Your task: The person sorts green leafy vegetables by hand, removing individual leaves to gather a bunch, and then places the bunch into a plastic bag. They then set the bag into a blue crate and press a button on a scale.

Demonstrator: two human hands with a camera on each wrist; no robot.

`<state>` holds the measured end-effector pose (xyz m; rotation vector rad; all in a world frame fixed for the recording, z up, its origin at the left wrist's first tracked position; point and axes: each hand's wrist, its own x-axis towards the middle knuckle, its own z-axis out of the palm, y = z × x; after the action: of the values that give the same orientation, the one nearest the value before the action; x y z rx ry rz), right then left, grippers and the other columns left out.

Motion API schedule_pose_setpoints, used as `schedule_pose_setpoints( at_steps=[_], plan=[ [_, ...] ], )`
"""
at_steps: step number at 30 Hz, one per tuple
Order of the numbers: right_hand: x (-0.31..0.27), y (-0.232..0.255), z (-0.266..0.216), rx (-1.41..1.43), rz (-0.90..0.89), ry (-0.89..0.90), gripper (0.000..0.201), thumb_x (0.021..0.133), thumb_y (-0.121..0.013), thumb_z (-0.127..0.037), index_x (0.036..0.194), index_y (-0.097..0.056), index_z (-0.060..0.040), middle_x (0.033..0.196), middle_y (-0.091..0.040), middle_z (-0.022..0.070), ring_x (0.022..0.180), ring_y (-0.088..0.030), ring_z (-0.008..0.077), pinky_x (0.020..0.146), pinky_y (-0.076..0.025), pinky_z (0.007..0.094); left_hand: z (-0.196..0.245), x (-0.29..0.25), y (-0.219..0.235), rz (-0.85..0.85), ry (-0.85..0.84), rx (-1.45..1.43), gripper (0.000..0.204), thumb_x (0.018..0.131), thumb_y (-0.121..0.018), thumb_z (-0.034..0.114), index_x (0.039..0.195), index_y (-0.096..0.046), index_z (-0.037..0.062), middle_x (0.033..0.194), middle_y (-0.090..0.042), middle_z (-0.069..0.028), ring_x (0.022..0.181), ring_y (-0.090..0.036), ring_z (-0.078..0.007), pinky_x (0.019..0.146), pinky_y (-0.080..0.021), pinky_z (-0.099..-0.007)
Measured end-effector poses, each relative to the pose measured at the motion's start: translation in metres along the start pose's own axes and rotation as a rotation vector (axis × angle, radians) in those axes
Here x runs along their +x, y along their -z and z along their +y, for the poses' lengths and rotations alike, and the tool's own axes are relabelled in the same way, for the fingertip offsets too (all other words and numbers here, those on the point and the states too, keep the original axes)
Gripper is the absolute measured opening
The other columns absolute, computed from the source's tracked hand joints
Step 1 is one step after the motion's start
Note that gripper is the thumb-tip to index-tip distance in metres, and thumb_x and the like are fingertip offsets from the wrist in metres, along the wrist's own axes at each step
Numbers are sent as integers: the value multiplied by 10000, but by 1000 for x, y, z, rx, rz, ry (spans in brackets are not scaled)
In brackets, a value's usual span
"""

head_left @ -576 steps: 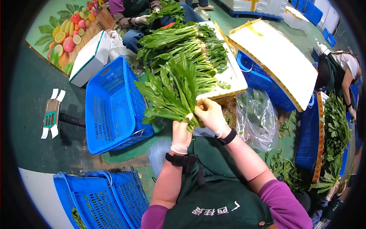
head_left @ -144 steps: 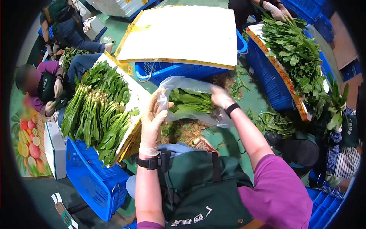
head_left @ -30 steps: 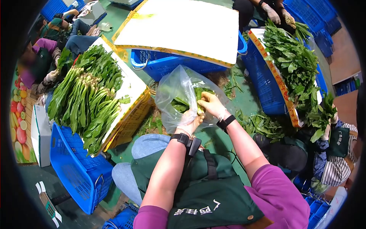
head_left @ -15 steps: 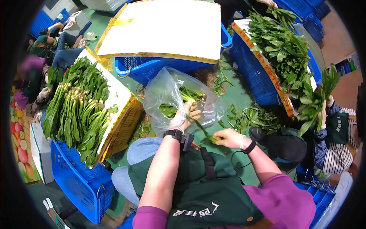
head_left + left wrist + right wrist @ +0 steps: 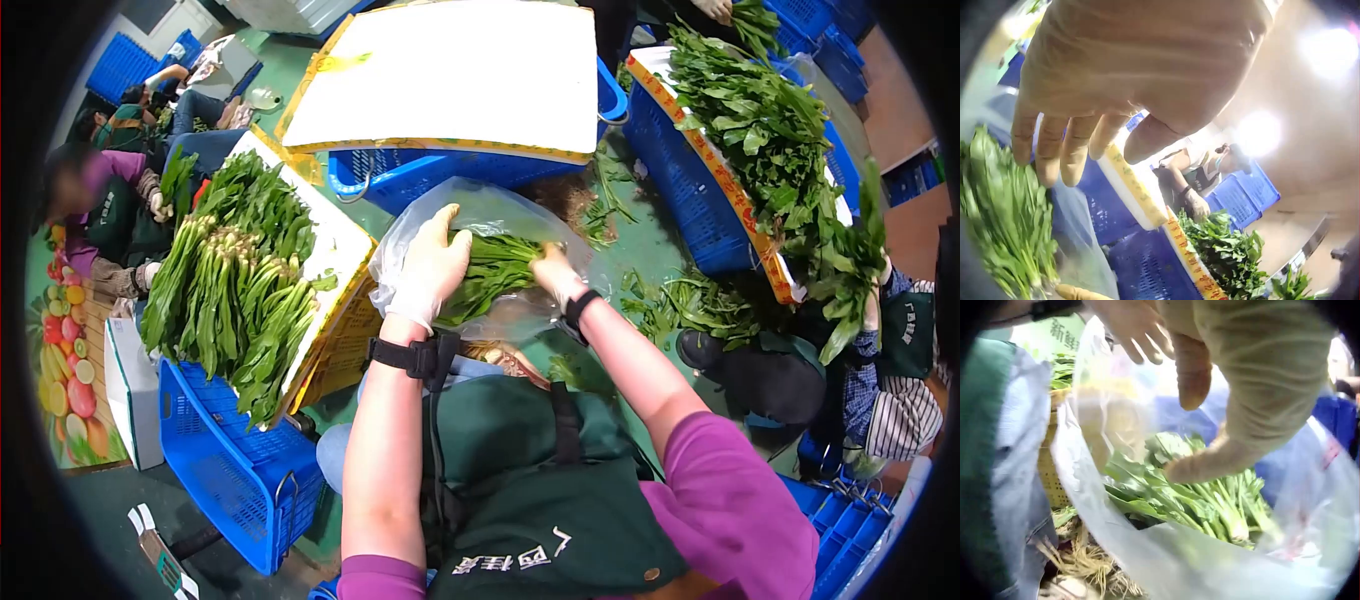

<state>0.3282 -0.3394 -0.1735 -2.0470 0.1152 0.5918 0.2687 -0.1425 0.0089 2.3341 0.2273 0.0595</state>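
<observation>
A clear plastic bag (image 5: 400, 225) lies spread in front of the body with a bunch of long-leaved greens (image 5: 495, 265) inside. At the bag's left side is my gloved left hand (image 5: 435, 262), its fingers extended and apart in the left wrist view. My gloved right hand (image 5: 556, 272) is at the stem end of the bunch. In the right wrist view its thumb and finger stand apart over the greens (image 5: 1210, 506), inside the bag's mouth. More greens (image 5: 215, 300) lie piled on the white foam box to the left.
A white foam slab (image 5: 450, 75) lies over a blue crate (image 5: 400, 170) ahead. Another crate of greens (image 5: 750, 150) stands at right, a blue basket (image 5: 225, 460) at lower left. Trimmed leaves (image 5: 690, 305) litter the floor. Other people sit left and right.
Half a second ago my right hand held a loose green strand near the lap; now it is back at the bag without it. My left hand has moved from the stems to the bag's left side.
</observation>
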Motion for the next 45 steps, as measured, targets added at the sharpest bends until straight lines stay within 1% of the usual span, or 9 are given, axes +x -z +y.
schedule_pose_setpoints(
  at_steps=[3,13,16,18,20,21,25,35,45],
  plan=[
    [75,-18,32,138,35,-339,403,883,-504,-161,1224,-610,28,1044,-677,207,875,-660,303,760,-515,383,12,-5,19,113,-55,149,496,903,-586,132,1378,-508,12,1387,-510,-240,1304,-467,-379,1101,-361,-413],
    [44,23,-33,-441,49,-33,347,890,-460,-205,1013,-704,8,1087,-680,249,996,-672,349,837,-507,442,13,-2,52,271,-441,307,378,832,-609,12,1209,-624,32,1217,-628,-180,1203,-541,-359,1041,-422,-453],
    [54,46,-1,-480,-28,126,359,854,-505,-285,963,-710,-12,1109,-676,237,1004,-666,356,842,-509,452,8,-19,72,38,-307,324,371,846,-628,25,1216,-627,41,1182,-653,-175,1179,-563,-366,1032,-425,-428],
    [30,86,-38,-731,-209,7,454,839,-560,-359,1209,-671,-121,1245,-655,157,1127,-639,309,949,-506,385,8,-26,83,57,-295,400,285,845,-632,55,1127,-669,35,1108,-674,-171,1132,-585,-360,981,-447,-437],
    [13,110,-64,-760,-18,2,501,805,-623,-368,1232,-655,-109,1228,-663,156,1105,-652,293,963,-504,378,17,-30,94,-99,-124,780,209,836,-642,99,1019,-709,23,1100,-665,-198,1142,-578,-374,965,-453,-437],
    [10,121,-79,-773,-31,49,494,802,-633,-350,1232,-657,-106,1215,-667,160,1101,-652,296,959,-506,381,1,-35,89,60,-306,858,146,811,-647,141,812,-725,17,859,-672,-198,891,-635,-370,820,-477,-473],
    [5,152,-138,-927,30,313,440,792,-658,-288,1186,-675,-94,1146,-679,190,1070,-657,326,934,-515,405,15,-55,94,63,-245,918,208,815,-671,195,699,-720,29,689,-656,-200,695,-639,-381,798,-488,-478],
    [-48,175,-214,-1044,155,440,384,869,-651,-402,1073,-688,-79,1020,-713,158,962,-687,330,820,-544,429,45,-72,129,259,-240,640,244,738,-722,94,965,-662,25,1136,-585,-204,1175,-484,-414,1023,-373,-509],
    [-69,187,-217,-1114,94,489,442,865,-673,-368,1159,-616,-42,1060,-694,187,991,-672,348,841,-540,437,6,-26,126,415,-377,761,669,701,-675,11,1340,-486,70,1224,-552,-232,1208,-475,-431,1041,-385,-494]
  ],
)
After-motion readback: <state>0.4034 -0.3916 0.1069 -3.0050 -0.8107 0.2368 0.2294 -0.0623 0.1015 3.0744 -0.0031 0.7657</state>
